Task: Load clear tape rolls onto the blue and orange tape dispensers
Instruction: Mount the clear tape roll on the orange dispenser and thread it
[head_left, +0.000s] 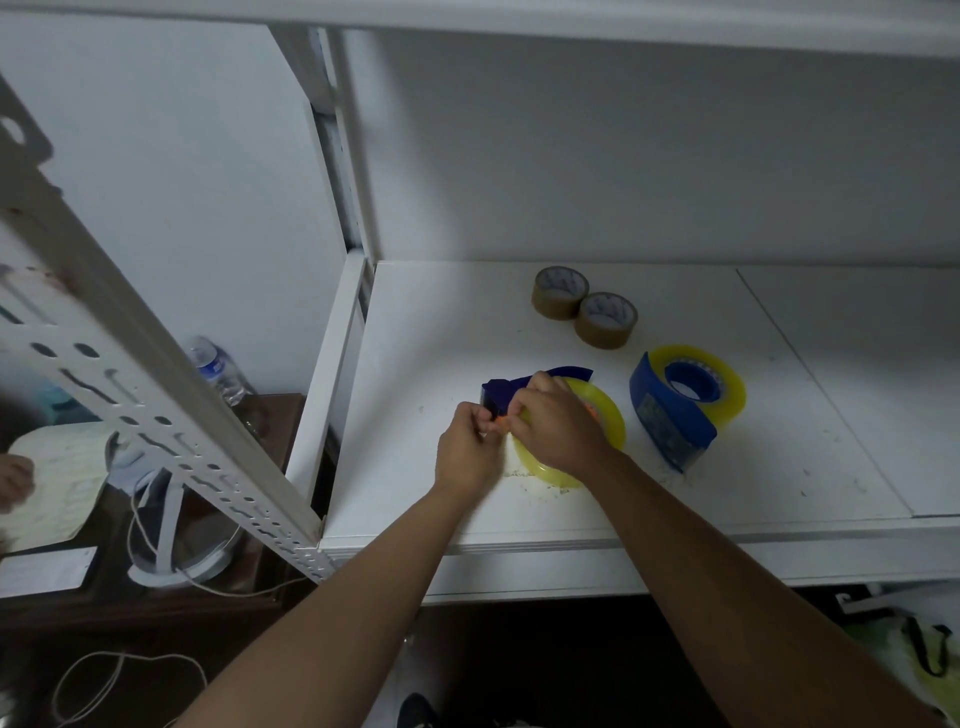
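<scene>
White shelf board (415, 322), both hands working near its front left. Under them: one clear tape roll (605, 415), yellowish and glossy, lying flat on the board, seated in a dispenser (506, 388) with a dark blue body; a small bit of orange (501, 420) shows between the fingers. Most of this dispenser is hidden by the hands.

Left hand (465, 452): fingers curled tight, thumb and forefinger pinched at the dispenser's front end. What exactly is in the pinch, tape end or plastic, cannot be told.
Right hand (558, 428): draped over the roll's near left side, fingers bent down and closed at the same spot as the left, touching it.

To the right, near but apart: a second dispenser (670, 421), lighter blue, standing on the board with a second clear yellowish roll (727, 379) already mounted on its blue hub.

Behind, toward the wall: two brown tape rolls (561, 293), lying flat, touching each other, second one (606, 319) nearer.

Count: clear rolls 2, dispensers 2, brown rolls 2.

Left, below shelf level: one plastic water bottle (218, 369) on a dark table.
</scene>
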